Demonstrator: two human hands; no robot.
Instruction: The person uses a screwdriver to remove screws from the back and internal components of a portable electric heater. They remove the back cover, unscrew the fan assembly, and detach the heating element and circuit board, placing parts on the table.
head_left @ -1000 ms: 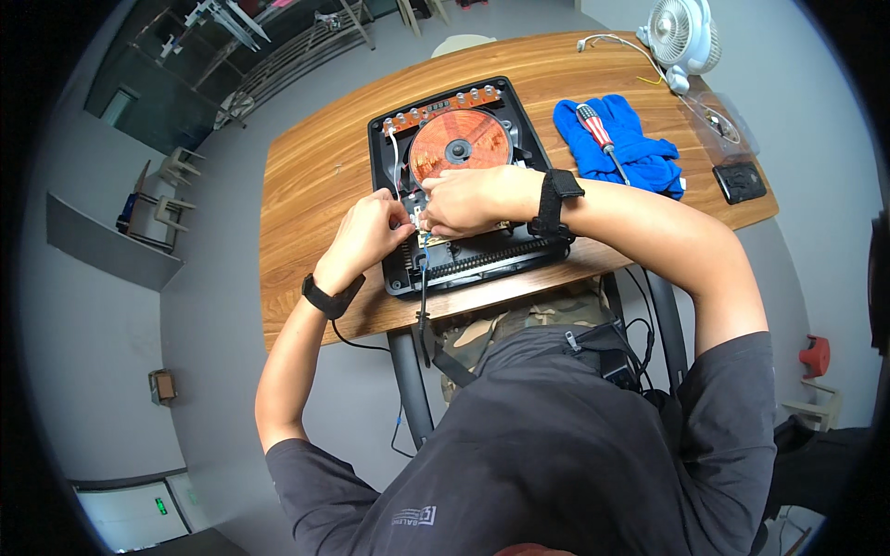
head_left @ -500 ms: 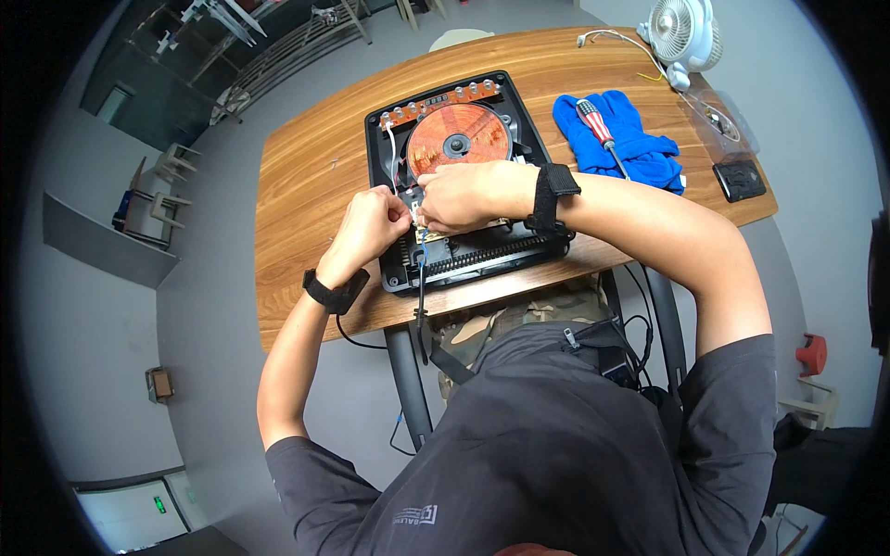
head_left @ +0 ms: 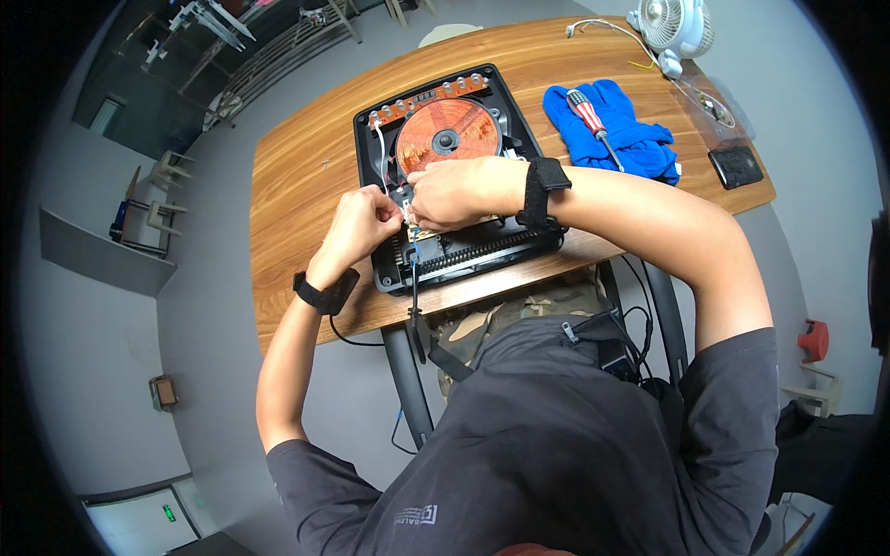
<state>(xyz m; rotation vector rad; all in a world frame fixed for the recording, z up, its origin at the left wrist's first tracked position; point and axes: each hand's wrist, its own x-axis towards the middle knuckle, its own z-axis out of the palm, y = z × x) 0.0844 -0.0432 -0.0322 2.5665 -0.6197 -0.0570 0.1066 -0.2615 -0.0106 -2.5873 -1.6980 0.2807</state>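
Observation:
An opened induction cooker (head_left: 369, 159) lies on the table, its copper coil (head_left: 422, 146) uncovered. My left hand (head_left: 360, 224) is closed in a pinch at the left edge of the lower circuit board (head_left: 428, 235), beside a small white connector (head_left: 406, 209). From the right, my right hand (head_left: 459, 195) reaches across the board, fingers curled in against the same spot. Whatever the fingertips hold is too small or covered. A white cable (head_left: 382, 148) runs from the orange light board (head_left: 436, 95) down toward my hands. The black power cord (head_left: 415, 301) hangs over the near edge.
On the wooden table (head_left: 301, 185), right of the cooker, a screwdriver (head_left: 586, 111) rests on blue gloves (head_left: 630, 139). Farther right are a black wallet-like item (head_left: 735, 168), a clear plastic bag (head_left: 700, 116) and a white fan (head_left: 675, 28). A tiny piece (head_left: 325, 164) lies to the left.
The whole view has shifted slightly, so the table things sit a little farther left and up. Both hands stay at the same spot on the board, with only slight finger movement.

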